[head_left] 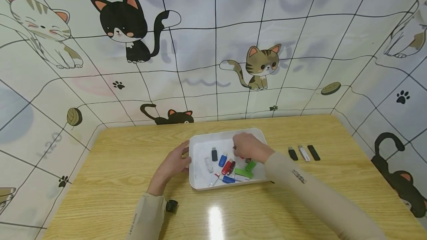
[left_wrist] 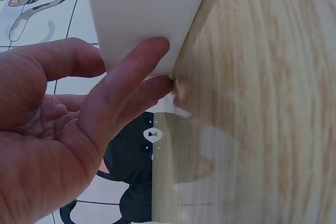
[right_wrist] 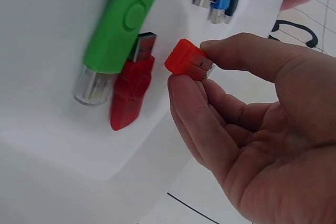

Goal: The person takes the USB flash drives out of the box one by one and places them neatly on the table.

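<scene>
My right hand (head_left: 248, 146) is over the back right of a white tray (head_left: 201, 143). Between thumb and fingers it pinches a small orange-red USB flash drive (right_wrist: 184, 59), its metal plug showing in the right wrist view. Just beside it in the tray lie a green USB drive (right_wrist: 123, 22) and a dark red one (right_wrist: 132, 95). My left hand (head_left: 172, 164) is at the tray's left side, its fingertips against the outer wall (left_wrist: 142, 9). Other drives lie loose inside, among them a black one (head_left: 214, 155), a blue one (head_left: 222, 159) and a red one (head_left: 227, 166).
Right of the tray, three USB drives lie side by side on the wooden table (head_left: 133, 166): a black one (head_left: 293, 153), a white one (head_left: 304, 153) and another black one (head_left: 313, 153). A cat-printed sheet (head_left: 200, 55) encloses the table's back and sides.
</scene>
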{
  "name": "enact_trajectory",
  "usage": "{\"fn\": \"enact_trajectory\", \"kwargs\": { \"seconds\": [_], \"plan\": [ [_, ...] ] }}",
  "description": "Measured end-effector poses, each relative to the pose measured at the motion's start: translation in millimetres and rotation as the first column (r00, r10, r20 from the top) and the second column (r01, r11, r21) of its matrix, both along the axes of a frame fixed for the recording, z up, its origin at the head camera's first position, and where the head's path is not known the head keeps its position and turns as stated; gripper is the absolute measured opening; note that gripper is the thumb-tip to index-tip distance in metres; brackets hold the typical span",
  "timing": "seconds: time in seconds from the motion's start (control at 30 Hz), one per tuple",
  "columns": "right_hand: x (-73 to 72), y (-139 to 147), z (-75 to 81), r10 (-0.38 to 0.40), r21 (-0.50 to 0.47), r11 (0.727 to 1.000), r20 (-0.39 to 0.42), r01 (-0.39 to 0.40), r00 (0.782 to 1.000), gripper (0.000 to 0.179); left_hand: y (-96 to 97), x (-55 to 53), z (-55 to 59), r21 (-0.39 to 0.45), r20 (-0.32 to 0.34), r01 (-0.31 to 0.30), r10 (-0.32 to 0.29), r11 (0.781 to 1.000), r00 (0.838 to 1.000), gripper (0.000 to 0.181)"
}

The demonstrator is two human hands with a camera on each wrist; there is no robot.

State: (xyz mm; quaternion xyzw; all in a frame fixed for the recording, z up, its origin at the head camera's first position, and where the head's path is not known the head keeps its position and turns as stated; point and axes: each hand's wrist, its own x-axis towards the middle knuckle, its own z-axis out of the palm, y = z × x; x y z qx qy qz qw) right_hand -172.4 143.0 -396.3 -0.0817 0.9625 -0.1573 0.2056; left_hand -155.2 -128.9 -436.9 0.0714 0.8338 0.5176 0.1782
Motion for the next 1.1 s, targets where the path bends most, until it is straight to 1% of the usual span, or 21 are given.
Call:
{"fn": "enact_trajectory", "kwargs": {
  "seconds": [0.13,0.2,0.33,0.5,0.8,1.1],
  "plan": [
    [-0.4,7.2,9.0,0.028,-0.004,1.000,-0.033,-0.028,0.999,0.018,0.8,0.8,0.9,-0.010,0.002,-0.004,0.004,1.000,1.000,0.068],
    [-0.7,11.2,13.5,0.029,-0.014,0.999,-0.045,-0.029,0.999,0.019,0.9,1.0,1.6,-0.011,0.000,-0.005,0.005,1.000,1.000,0.069],
    [0.1,20.2,21.7,0.000,-0.067,0.998,-0.046,-0.003,0.999,0.018,0.8,1.1,2.3,-0.012,-0.002,-0.003,0.003,1.000,1.000,0.068],
    [4.0,34.4,28.5,-0.024,-0.112,0.994,-0.082,0.014,0.996,0.024,1.0,1.2,3.1,-0.026,-0.003,0.000,0.000,1.000,1.000,0.068],
    [14.8,64.0,39.0,-0.059,-0.138,0.990,-0.139,0.040,0.989,0.025,1.3,1.3,2.6,-0.026,0.003,0.001,-0.001,1.000,1.000,0.068],
    [25.0,92.7,48.3,-0.107,-0.142,0.986,-0.161,0.084,0.981,0.029,0.3,0.9,2.4,-0.051,0.000,0.004,-0.004,0.999,1.000,0.068]
  ]
}}
